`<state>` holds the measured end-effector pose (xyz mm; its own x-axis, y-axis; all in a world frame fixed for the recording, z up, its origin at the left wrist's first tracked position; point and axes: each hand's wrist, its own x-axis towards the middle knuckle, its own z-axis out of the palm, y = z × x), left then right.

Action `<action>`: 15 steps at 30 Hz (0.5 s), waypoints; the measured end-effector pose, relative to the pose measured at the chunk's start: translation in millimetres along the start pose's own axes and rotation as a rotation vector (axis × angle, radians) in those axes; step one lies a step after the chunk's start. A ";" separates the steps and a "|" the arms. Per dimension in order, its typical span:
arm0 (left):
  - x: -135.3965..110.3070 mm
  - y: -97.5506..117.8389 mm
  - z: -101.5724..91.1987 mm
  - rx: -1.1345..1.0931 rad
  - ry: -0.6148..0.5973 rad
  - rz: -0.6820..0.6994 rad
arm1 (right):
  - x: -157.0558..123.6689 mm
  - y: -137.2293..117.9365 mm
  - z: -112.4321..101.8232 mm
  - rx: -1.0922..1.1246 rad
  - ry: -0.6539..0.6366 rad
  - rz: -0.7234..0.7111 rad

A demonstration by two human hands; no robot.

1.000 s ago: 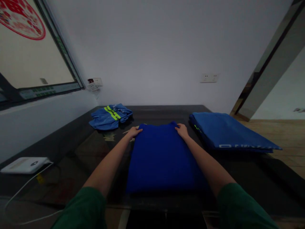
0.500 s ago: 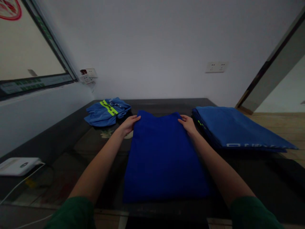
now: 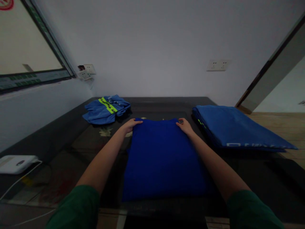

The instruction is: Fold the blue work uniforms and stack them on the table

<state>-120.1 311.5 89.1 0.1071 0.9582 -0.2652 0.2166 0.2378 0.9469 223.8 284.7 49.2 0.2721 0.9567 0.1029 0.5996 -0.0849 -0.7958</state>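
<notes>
A deep blue folded cloth [image 3: 164, 159], perhaps a garment, lies spread in front of me on the dark table [image 3: 78, 175]. Its far edge runs nearly straight between my hands. My left hand [image 3: 130, 125] pinches the far left corner, thumb on top and the other fingers partly hidden beneath. At the far right corner, my right hand [image 3: 185, 126] grips the cloth in the same way, thumb and fingers closed on the edge. The near edge of the cloth rests close to the table's front.
A crumpled blue garment [image 3: 105, 109] with a yellow-green band lies at the back left. Folded blue cloths [image 3: 234, 127] are stacked on the right. A white device [image 3: 17, 164] with a cable sits at the left edge. Wall sockets [image 3: 218, 65] are behind the table.
Both hands have come slightly lower and nearer with the cloth's far edge. That edge, which sagged in the middle before, is now almost straight and flatter.
</notes>
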 end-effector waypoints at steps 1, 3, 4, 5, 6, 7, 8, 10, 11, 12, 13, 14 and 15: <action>0.8 1.0 1.1 -0.052 -0.052 -0.028 | 1.9 -0.3 -1.2 0.016 -0.018 0.000; 1.9 1.2 3.3 -0.096 -0.108 -0.063 | 4.7 -0.9 -2.4 0.056 -0.059 0.000; 2.6 0.5 4.5 -0.082 -0.101 -0.059 | 5.4 -1.2 -2.4 0.077 -0.078 0.001; 3.4 -0.4 5.8 -0.050 -0.075 -0.038 | 5.7 -1.4 -2.2 0.098 -0.094 0.004; 4.3 -1.1 7.2 -0.016 -0.045 -0.009 | 5.8 -1.6 -1.9 0.120 -0.108 0.008; 5.5 -1.3 8.7 0.008 -0.017 0.021 | 5.8 -2.0 -1.8 0.141 -0.120 0.013; 6.8 -0.8 10.2 0.021 0.006 0.049 | 5.9 -2.7 -2.1 0.162 -0.129 0.018; 9.7 3.0 12.7 0.022 0.037 0.101 | 7.0 -5.0 -4.0 0.199 -0.139 0.027; 11.4 5.8 13.7 0.008 0.041 0.138 | 8.2 -6.7 -5.5 0.215 -0.141 0.029; 13.2 8.7 14.4 -0.015 0.041 0.182 | 9.8 -8.6 -7.0 0.232 -0.141 0.030; 15.1 11.3 14.8 -0.031 0.045 0.227 | 11.8 -10.5 -8.4 0.249 -0.137 0.026; 17.3 13.1 15.0 -0.011 0.062 0.267 | 13.9 -12.2 -9.1 0.252 -0.127 0.016; 19.7 13.7 15.2 0.044 0.089 0.296 | 16.1 -13.4 -9.0 0.240 -0.113 0.002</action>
<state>-100.3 331.2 94.1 0.0866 0.9955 0.0398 0.2305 -0.0588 0.9713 226.9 298.8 66.9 0.1791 0.9828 0.0443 0.3997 -0.0316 -0.9161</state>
